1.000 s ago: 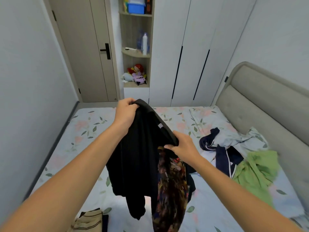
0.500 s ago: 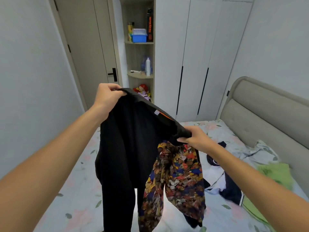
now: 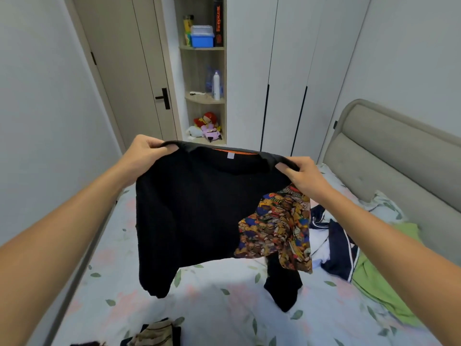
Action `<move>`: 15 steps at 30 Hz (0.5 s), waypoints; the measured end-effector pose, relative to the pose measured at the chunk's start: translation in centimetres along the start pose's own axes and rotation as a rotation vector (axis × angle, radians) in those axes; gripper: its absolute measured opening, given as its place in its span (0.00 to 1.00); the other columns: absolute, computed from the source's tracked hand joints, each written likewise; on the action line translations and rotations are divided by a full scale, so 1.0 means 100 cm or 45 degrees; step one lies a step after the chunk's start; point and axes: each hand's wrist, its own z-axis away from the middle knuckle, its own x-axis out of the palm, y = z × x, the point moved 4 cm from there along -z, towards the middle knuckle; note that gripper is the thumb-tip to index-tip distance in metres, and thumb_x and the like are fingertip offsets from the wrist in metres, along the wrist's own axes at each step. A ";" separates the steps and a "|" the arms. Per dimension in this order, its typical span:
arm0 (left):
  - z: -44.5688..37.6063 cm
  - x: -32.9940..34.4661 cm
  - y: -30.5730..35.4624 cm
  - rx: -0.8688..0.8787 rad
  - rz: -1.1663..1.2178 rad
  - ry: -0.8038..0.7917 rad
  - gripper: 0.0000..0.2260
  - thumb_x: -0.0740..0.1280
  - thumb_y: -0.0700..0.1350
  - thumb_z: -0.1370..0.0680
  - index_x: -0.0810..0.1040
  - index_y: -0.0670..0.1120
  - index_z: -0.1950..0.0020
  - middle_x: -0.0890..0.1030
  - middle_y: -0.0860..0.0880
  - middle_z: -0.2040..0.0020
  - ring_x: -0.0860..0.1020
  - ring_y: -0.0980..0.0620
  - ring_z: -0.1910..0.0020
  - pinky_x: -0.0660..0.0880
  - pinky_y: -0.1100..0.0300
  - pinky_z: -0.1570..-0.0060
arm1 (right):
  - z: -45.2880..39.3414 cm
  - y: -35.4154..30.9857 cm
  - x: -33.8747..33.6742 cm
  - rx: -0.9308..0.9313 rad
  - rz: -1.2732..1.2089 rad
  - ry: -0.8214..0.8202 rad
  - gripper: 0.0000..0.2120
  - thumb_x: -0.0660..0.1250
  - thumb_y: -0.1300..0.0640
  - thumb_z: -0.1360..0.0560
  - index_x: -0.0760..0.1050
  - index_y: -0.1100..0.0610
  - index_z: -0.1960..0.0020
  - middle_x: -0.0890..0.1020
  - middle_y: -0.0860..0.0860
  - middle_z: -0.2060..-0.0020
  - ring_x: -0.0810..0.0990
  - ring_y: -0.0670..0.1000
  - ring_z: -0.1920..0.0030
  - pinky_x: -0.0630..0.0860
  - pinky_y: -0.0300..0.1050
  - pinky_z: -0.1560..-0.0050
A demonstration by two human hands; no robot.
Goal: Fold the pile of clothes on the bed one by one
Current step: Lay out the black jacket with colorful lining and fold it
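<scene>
From the head view, your left hand (image 3: 147, 152) and right hand (image 3: 303, 174) each pinch a shoulder of the black top (image 3: 197, 211), holding it spread in the air above the bed (image 3: 224, 308). A patterned garment (image 3: 279, 231) clings under your right grip, so shake it free first, then lay the top flat with the shoulders level before folding.

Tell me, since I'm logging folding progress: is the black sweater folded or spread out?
Spread out, unfolded: the left hand and right hand grip the black sweater at its shoulders, hanging open above the bed.
</scene>
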 end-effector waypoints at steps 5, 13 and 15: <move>0.039 0.007 0.013 -0.004 0.036 -0.090 0.19 0.74 0.62 0.33 0.89 0.47 0.55 0.88 0.44 0.55 0.86 0.43 0.53 0.82 0.47 0.49 | 0.027 -0.016 -0.027 -0.013 -0.002 0.037 0.18 0.69 0.48 0.18 0.79 0.59 0.62 0.72 0.53 0.71 0.70 0.50 0.68 0.65 0.47 0.64; 0.090 0.028 0.044 0.044 0.026 -0.245 0.36 0.78 0.75 0.48 0.89 0.48 0.54 0.88 0.44 0.54 0.87 0.47 0.56 0.82 0.56 0.56 | 0.080 -0.025 -0.076 -0.030 0.010 -0.107 0.17 0.69 0.50 0.18 0.80 0.56 0.63 0.72 0.41 0.77 0.69 0.43 0.74 0.64 0.38 0.69; 0.100 0.043 0.045 -0.031 0.040 -0.338 0.30 0.79 0.70 0.40 0.89 0.45 0.55 0.87 0.41 0.52 0.87 0.46 0.56 0.81 0.54 0.53 | 0.094 -0.018 -0.092 -0.017 -0.017 -0.159 0.19 0.70 0.51 0.18 0.79 0.53 0.66 0.72 0.41 0.77 0.69 0.42 0.75 0.64 0.38 0.69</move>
